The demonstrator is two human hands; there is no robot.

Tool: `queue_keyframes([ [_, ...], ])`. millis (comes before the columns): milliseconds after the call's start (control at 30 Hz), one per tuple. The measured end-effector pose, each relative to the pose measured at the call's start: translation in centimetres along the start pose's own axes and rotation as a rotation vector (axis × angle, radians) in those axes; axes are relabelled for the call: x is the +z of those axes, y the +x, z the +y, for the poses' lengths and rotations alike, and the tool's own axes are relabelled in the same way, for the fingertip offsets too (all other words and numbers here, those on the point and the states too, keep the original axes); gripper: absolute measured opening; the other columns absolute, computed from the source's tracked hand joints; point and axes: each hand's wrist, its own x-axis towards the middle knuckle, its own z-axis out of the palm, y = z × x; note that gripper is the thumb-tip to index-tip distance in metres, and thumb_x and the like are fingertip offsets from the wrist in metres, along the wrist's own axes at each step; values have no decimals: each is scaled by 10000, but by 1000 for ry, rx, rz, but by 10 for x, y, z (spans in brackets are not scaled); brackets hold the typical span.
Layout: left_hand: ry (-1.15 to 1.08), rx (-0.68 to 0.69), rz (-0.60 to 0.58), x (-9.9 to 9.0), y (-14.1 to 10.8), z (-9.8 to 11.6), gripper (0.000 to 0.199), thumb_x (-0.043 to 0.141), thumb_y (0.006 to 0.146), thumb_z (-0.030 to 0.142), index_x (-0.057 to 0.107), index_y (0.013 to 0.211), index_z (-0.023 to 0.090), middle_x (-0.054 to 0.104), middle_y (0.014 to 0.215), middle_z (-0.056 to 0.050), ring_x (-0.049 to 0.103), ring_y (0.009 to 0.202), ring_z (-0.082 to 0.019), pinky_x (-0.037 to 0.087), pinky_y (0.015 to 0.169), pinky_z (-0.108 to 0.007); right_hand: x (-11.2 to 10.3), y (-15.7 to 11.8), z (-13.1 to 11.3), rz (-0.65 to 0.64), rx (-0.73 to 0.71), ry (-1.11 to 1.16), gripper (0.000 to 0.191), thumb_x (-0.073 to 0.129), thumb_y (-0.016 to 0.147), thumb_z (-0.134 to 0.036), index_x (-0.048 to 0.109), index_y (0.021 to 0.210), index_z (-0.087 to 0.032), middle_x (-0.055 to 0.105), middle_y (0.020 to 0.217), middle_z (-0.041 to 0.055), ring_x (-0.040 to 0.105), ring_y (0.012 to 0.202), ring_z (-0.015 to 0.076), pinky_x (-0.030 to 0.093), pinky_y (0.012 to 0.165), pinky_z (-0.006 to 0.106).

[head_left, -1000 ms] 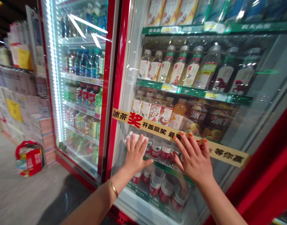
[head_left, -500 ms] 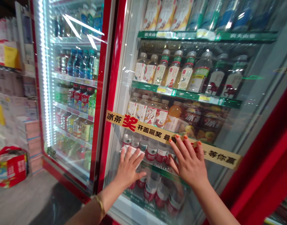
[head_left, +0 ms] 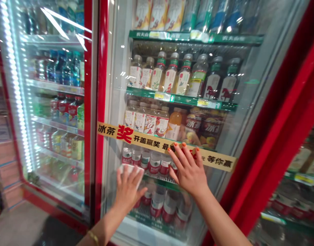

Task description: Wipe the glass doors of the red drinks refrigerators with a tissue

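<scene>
My left hand lies flat on the glass door of a red-framed drinks cooler, fingers spread. Under its fingers it holds a folded white cloth against the glass; much of the cloth is covered by the hand. Higher and to the right, my right hand rests on the same pane with fingers apart and nothing in it. Its fingertips overlap a tan printed strip that runs slantwise across the door. Behind the glass stand rows of bottles on green-edged shelves.
A second lit cooler with a red frame stands to the left. At far left are stacked boxes on the grey floor. Past the red frame on the right, more shelved bottles show.
The view has turned right, so the door appears farther left. My left hand and the cloth have slid slightly down and right on the glass. My right hand stays nearly in place.
</scene>
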Motion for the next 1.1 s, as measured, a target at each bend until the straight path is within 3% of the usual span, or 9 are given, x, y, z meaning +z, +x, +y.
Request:
queue_keyframes([
  [133, -4, -291, 29, 0, 60, -3, 853, 367, 1117, 579, 7, 1791, 201, 50, 1876, -151, -157, 1734, -382, 5, 1391, -721, 2, 3, -1, -9, 7, -2, 745, 621, 1051, -464, 401, 1720, -222, 507, 1726, 40, 14, 1761, 206, -64, 1440, 547],
  [233, -22, -66, 15, 5, 83, 26, 910, 421, 1059, 735, 173, 1789, 251, 192, 1864, -116, -91, 1743, -404, -7, 1392, -716, -4, 4, 2, -16, -4, 34, 702, 632, 1043, -467, 477, 1682, -220, 510, 1728, 44, 10, 1762, 212, -65, 1439, 535],
  [367, -3, 300, -11, 0, 50, 20, 853, 515, 1017, 760, 321, 1748, 366, 254, 1853, 7, -18, 1755, -350, -57, 1427, -606, -25, -12, 21, -39, -62, 80, 709, 630, 1034, -446, 461, 1693, -245, 495, 1742, 38, 58, 1761, 223, -47, 1438, 554],
  [467, 20, 96, 2, -11, 56, -13, 806, 434, 1100, 609, 129, 1789, 323, 178, 1869, -38, -64, 1753, -332, -20, 1422, -636, -34, -36, 35, -38, 53, 18, 767, 641, 1034, -445, 378, 1736, -284, 475, 1754, 54, 108, 1757, 263, -46, 1425, 601],
  [567, -22, -166, 30, -14, 101, -10, 833, 390, 1106, 612, 58, 1793, 279, 114, 1877, -95, -135, 1737, -390, 58, 1386, -739, -26, -54, 39, 0, 183, -65, 856, 685, 1011, -476, 314, 1761, -293, 425, 1780, 86, 147, 1749, 327, -17, 1414, 628],
  [733, -60, 290, 12, 2, 103, 50, 896, 496, 964, 860, 386, 1720, 390, 266, 1847, 46, -71, 1746, -399, -50, 1417, -649, -9, -60, 34, 50, 217, -111, 833, 687, 997, -513, 364, 1742, -328, 465, 1757, 81, 236, 1726, 358, -4, 1402, 667],
  [833, -24, 484, 12, 3, 65, 36, 805, 482, 984, 838, 436, 1686, 446, 240, 1840, 129, -2, 1756, -348, -53, 1438, -570, -10, -59, 32, 41, 221, -114, 756, 671, 1006, -530, 449, 1702, -336, 528, 1718, 71, 233, 1728, 349, -24, 1397, 684],
  [1000, -27, 20, 37, -7, 103, 10, 850, 469, 1077, 632, 98, 1785, 344, 119, 1877, -56, -83, 1745, -389, 23, 1396, -716, -12, -59, 33, 38, 228, -122, 726, 659, 1016, -534, 475, 1687, -325, 554, 1701, 59, 111, 1755, 313, -53, 1399, 686],
  [1100, -67, 112, 60, -4, 125, 46, 898, 493, 1034, 731, 210, 1778, 316, 102, 1881, -46, -92, 1739, -427, -17, 1396, -717, -13, -60, 34, 40, 218, -112, 745, 658, 1020, -505, 437, 1706, -315, 550, 1704, 58, 105, 1756, 295, -50, 1406, 671],
])
